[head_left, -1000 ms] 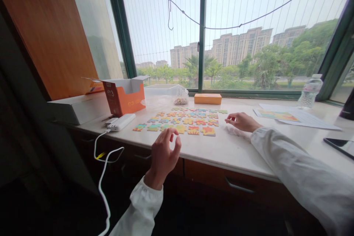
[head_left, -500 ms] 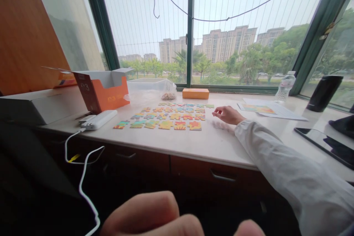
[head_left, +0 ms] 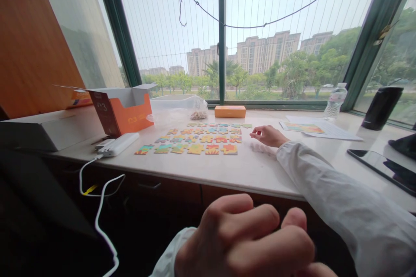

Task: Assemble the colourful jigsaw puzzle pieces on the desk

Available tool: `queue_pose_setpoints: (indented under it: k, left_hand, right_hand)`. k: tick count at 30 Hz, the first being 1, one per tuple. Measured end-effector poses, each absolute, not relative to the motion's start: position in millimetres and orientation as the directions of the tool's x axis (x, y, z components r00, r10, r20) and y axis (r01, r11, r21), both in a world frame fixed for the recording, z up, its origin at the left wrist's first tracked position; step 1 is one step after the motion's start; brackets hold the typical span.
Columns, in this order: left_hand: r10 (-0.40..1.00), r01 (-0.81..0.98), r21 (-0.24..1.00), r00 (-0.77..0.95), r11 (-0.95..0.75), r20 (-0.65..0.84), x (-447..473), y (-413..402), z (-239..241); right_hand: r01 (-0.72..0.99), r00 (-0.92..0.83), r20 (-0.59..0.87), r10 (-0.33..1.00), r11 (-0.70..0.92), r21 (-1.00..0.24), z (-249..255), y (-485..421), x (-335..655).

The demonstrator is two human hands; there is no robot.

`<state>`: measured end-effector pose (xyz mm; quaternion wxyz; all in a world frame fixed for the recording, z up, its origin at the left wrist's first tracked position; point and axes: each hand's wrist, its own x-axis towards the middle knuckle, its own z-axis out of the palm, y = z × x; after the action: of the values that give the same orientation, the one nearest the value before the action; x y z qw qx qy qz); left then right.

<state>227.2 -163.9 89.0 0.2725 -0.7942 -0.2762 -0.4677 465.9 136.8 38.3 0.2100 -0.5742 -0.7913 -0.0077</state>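
Note:
Several colourful puzzle pieces (head_left: 199,139) lie spread in rows on the pale window counter (head_left: 227,171). My right hand (head_left: 268,135) rests on the counter just right of the pieces, fingers loosely curled, nothing visible in it. My left hand (head_left: 250,238) is raised very close to the camera at the bottom of the view, fingers curled together in a loose fist; what it holds, if anything, is hidden. Both arms wear white sleeves.
An open orange box (head_left: 121,110), a white power bank (head_left: 117,144) with a dangling cable, a flat white box (head_left: 42,127), a clear bag (head_left: 182,108) and a small orange box (head_left: 230,111) sit left and behind. Printed sheets (head_left: 312,129), a water bottle (head_left: 334,101), a black cylinder (head_left: 380,108) and a phone (head_left: 383,164) lie right.
My left hand has come up from the counter edge to right in front of the camera. The view has shifted right. My right hand has stayed beside the pieces.

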Motion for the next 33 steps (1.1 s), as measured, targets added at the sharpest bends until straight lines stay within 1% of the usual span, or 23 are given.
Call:
queue_pose_setpoints:
  k: [2,3,6,9,14,19,23,27,31,33]
  left_hand:
    - [0.108,0.543,-0.292,0.587,-0.787,0.802,233.9,-144.2,89.5]
    - [0.105,0.510,-0.310,0.632,-0.803,0.768,235.4,-133.3,88.3]
    - [0.237,0.529,-0.297,0.722,-0.795,0.650,236.8,-101.8,82.5]
    - [0.389,0.603,-0.256,0.727,-0.756,0.566,237.9,-73.4,81.8]
    - [0.578,0.768,-0.158,0.584,-0.621,0.570,236.6,-21.0,99.5]
    - [0.755,0.916,-0.097,0.378,-0.390,0.536,223.8,34.5,124.0]
    - [0.830,0.967,-0.048,0.239,-0.249,0.503,200.3,78.5,142.8]
    - [0.894,0.999,0.009,0.038,-0.047,0.447,158.3,124.3,160.2]
    - [0.930,0.991,-0.010,-0.119,0.130,0.348,111.2,162.1,167.6]
    - [0.933,0.982,-0.018,-0.173,0.188,0.314,92.8,177.0,164.0]
  right_hand:
    - [0.915,-0.237,0.338,0.911,0.326,-0.237,39.2,136.2,466.4]
    - [0.917,-0.229,0.336,0.914,0.318,-0.240,39.6,136.0,466.7]
    - [0.922,-0.213,0.328,0.921,0.300,-0.244,40.0,136.1,467.5]
    - [0.927,-0.202,0.319,0.926,0.286,-0.243,39.9,136.0,467.6]
    - [0.933,-0.195,0.318,0.928,0.275,-0.232,40.4,133.2,464.9]
    - [0.934,-0.194,0.298,0.935,0.270,-0.236,40.8,131.3,461.1]
    - [0.931,-0.206,0.284,0.936,0.277,-0.238,40.7,131.4,459.6]
    - [0.926,-0.233,0.287,0.929,0.302,-0.228,40.9,131.8,456.8]
    - [0.928,-0.243,0.299,0.923,0.311,-0.207,42.2,130.6,448.6]
    - [0.926,-0.252,0.309,0.917,0.321,-0.197,43.1,128.8,443.9]
